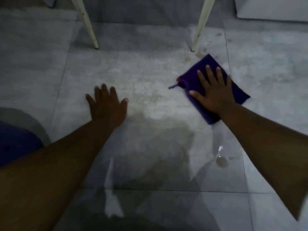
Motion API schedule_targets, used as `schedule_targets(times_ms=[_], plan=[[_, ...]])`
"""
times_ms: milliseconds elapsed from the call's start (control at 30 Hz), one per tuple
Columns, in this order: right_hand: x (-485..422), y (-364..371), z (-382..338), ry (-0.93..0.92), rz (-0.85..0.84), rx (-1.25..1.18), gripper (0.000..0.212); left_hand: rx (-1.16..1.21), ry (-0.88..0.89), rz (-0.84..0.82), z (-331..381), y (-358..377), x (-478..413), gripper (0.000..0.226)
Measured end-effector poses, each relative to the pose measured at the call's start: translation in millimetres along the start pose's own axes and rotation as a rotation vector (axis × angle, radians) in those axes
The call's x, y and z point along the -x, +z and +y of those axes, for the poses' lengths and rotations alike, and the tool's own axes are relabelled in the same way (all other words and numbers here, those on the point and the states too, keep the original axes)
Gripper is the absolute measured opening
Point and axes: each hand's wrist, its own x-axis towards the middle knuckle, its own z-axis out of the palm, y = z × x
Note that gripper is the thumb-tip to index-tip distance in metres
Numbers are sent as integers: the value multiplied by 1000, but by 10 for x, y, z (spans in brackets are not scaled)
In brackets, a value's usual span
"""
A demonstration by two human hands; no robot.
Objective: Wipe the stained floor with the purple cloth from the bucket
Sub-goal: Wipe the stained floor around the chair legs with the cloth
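A folded purple cloth (198,70) lies flat on the grey tiled floor (150,77) at the right of the middle. My right hand (215,92) presses palm-down on it with fingers spread. Brownish stains (199,55) dot the floor just beyond the cloth, near a chair leg, and another stain spot (221,161) sits closer to me beside a wet shine. My left hand (107,105) rests flat on the bare floor to the left, fingers apart, holding nothing. No bucket is in view.
Two cream chair legs (90,29) (199,30) stand on the floor ahead. A white object (273,9) sits at the top right. A blue-clothed knee (15,142) shows at the left edge. Wet streaks (111,197) shine in the foreground.
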Motion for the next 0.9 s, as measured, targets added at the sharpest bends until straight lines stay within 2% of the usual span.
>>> schedule_targets(times_ms=[100, 200, 267, 333, 433, 533, 633, 767, 833, 900], plan=[[219, 76, -478, -294, -11, 60, 93, 84, 196, 86, 333, 149, 330, 63], [1030, 307, -757, -635, -66, 72, 87, 132, 226, 118, 442, 247, 435, 64], [1617, 461, -611, -751, -71, 81, 85, 128, 222, 163, 441, 306, 436, 62], [2051, 562, -211, -768, -72, 65, 83, 98, 239, 204, 419, 373, 428, 61], [2317, 579, 559, -700, -100, 103, 85, 63, 268, 203, 374, 423, 424, 65], [2156, 502, 1308, -462, -133, 135, 89, 59, 268, 200, 394, 429, 443, 67], [1628, 341, 1665, -205, -86, 110, 87, 68, 251, 200, 423, 430, 459, 67], [678, 151, 1373, 9, 8, 15, 89, 54, 234, 223, 468, 361, 415, 63], [299, 94, 990, 23, 48, -3, 89, 59, 228, 269, 543, 297, 356, 56], [93, 54, 533, -41, 58, 16, 91, 101, 225, 309, 690, 240, 265, 52]])
